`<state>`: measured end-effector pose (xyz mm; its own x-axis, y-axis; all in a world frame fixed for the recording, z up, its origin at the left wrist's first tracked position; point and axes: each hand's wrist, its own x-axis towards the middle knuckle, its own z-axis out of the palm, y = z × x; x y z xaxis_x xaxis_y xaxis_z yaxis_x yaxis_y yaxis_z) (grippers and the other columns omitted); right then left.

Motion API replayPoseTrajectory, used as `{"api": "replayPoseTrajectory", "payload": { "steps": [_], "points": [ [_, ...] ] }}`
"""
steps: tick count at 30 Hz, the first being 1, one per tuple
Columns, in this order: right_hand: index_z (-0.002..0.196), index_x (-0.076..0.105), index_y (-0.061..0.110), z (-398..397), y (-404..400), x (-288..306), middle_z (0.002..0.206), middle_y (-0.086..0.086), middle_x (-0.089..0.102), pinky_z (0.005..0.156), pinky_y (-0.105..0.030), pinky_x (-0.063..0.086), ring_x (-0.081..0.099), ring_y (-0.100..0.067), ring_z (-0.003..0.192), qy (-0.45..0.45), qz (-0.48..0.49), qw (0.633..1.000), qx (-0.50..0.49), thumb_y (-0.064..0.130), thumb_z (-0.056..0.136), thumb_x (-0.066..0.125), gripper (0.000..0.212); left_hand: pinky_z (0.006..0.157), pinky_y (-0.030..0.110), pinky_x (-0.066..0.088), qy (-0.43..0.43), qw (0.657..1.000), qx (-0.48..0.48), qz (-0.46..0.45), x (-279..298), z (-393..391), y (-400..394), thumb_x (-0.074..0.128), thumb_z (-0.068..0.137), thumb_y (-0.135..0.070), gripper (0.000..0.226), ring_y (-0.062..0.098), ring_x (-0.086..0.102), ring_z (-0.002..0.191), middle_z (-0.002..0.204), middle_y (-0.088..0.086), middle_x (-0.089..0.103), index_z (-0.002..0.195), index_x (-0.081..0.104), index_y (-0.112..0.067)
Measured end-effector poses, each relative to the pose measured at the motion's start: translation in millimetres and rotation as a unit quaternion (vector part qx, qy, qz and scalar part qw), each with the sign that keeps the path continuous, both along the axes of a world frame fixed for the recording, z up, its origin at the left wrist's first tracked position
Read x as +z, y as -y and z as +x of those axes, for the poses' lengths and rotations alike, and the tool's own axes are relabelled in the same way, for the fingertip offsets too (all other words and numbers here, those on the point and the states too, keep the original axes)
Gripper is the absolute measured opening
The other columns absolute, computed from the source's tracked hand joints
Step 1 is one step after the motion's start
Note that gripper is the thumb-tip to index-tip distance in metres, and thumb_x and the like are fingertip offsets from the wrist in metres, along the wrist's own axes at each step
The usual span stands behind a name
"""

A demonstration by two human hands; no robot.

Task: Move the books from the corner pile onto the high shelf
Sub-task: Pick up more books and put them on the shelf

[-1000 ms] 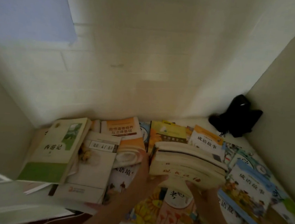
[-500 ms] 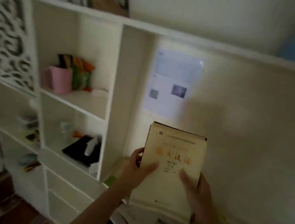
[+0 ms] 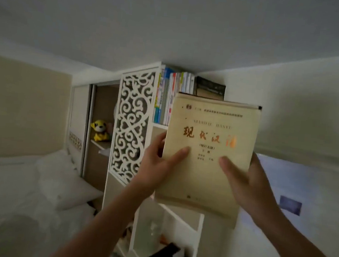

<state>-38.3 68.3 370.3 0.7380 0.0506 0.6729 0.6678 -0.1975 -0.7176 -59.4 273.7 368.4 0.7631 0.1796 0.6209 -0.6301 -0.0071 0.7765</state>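
I hold a thick cream-coloured book (image 3: 209, 150) with orange characters on its cover, raised in front of me with the cover facing me. My left hand (image 3: 157, 166) grips its left edge, thumb across the cover. My right hand (image 3: 248, 180) grips the right edge, thumb on the cover too. Above and behind the book's top edge is the high shelf (image 3: 160, 125), just under the ceiling. Several upright books (image 3: 167, 95) and a dark stack (image 3: 210, 89) stand on it. The corner pile is out of view.
A white carved lattice panel (image 3: 133, 125) fronts the shelf unit left of the book. Lower open compartments (image 3: 167, 241) hold a black object and small items. A yellow plush toy (image 3: 100, 130) sits in a wardrobe niche. White bedding (image 3: 25, 197) lies at lower left.
The book was lifted off the pile, turned upright and raised. My view swung up from the pile past the lower shelves to the high shelf under the ceiling.
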Motion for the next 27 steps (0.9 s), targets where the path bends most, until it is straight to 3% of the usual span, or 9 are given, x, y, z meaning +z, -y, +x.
{"api": "replayPoseTrajectory", "payload": {
  "steps": [3, 5, 10, 18, 21, 24, 27],
  "points": [
    [0.121, 0.057, 0.028, 25.7, 10.2, 76.9, 0.107, 0.016, 0.067, 0.082, -0.029, 0.052, 0.063, -0.002, 0.096, 0.042, -0.013, 0.999, -0.026, 0.039, 0.085, 0.067, 0.039, 0.076, 0.043, 0.060, 0.044, 0.999, -0.014, 0.000, 64.6, 35.0, 7.2, 0.077, 0.077, -0.034, 0.063, 0.019, 0.070, 0.097, 0.115, -0.002, 0.068, 0.132, 0.048, -0.027],
    [0.121, 0.058, 0.028, 46.7, 20.9, 118.1, 0.110, 0.012, 0.068, 0.088, -0.036, 0.052, 0.065, -0.008, 0.099, 0.047, -0.025, 0.998, -0.019, 0.034, 0.087, 0.067, 0.035, 0.074, 0.043, 0.060, 0.064, 0.998, -0.019, -0.007, 96.9, 64.3, 18.3, 0.077, 0.077, -0.035, 0.065, 0.017, 0.071, 0.094, 0.115, -0.004, 0.067, 0.133, 0.045, -0.030],
    [0.123, 0.056, 0.032, 117.6, 52.1, 167.3, 0.114, 0.008, 0.068, 0.081, -0.046, 0.057, 0.066, -0.018, 0.101, -0.026, -0.075, 0.996, -0.030, 0.033, 0.091, 0.062, 0.032, 0.077, 0.039, 0.060, 0.094, 0.995, -0.026, -0.026, 129.9, 151.8, 55.8, 0.077, 0.077, -0.034, 0.069, 0.013, 0.067, 0.098, 0.115, -0.010, 0.062, 0.134, 0.040, -0.032],
    [0.126, 0.053, 0.034, 212.5, 67.2, 159.9, 0.117, 0.006, 0.068, 0.076, -0.049, 0.058, 0.066, -0.020, 0.103, -0.100, -0.062, 0.993, -0.010, 0.035, 0.089, 0.064, 0.039, 0.079, 0.043, 0.059, 0.078, 0.997, -0.011, -0.018, 128.2, 259.4, 70.5, 0.079, 0.074, -0.040, 0.069, 0.015, 0.066, 0.100, 0.118, -0.008, 0.063, 0.132, 0.042, -0.031],
    [0.126, 0.046, 0.039, 231.7, 68.4, 163.7, 0.117, 0.009, 0.067, 0.074, -0.039, 0.059, 0.065, -0.015, 0.105, -0.124, -0.146, 0.981, 0.031, 0.013, 0.080, 0.076, 0.061, 0.078, 0.045, 0.060, 0.070, 0.996, 0.006, -0.045, 126.5, 286.3, 65.5, 0.080, 0.071, -0.043, 0.072, 0.018, 0.067, 0.100, 0.117, -0.006, 0.064, 0.132, 0.044, -0.030],
    [0.138, 0.036, 0.032, 259.3, 65.2, 164.3, 0.125, 0.004, 0.061, 0.071, -0.029, 0.058, 0.060, -0.014, 0.110, -0.117, -0.170, 0.978, 0.013, -0.004, 0.075, 0.076, 0.083, 0.077, 0.045, 0.060, 0.070, 0.996, 0.029, -0.053, 128.6, 306.7, 63.5, 0.080, 0.071, -0.042, 0.071, 0.019, 0.067, 0.099, 0.116, -0.006, 0.064, 0.132, 0.044, -0.028],
    [0.138, 0.037, 0.030, 292.7, 55.3, 162.9, 0.122, 0.002, 0.063, 0.080, -0.039, 0.059, 0.061, -0.016, 0.112, -0.119, -0.150, 0.981, 0.018, -0.004, 0.074, 0.077, 0.083, 0.080, 0.046, 0.059, 0.090, 0.991, 0.094, -0.033, 126.8, 319.4, 60.0, 0.075, 0.069, -0.053, 0.068, 0.019, 0.064, 0.104, 0.118, -0.006, 0.061, 0.128, 0.048, -0.032]
  ]
}}
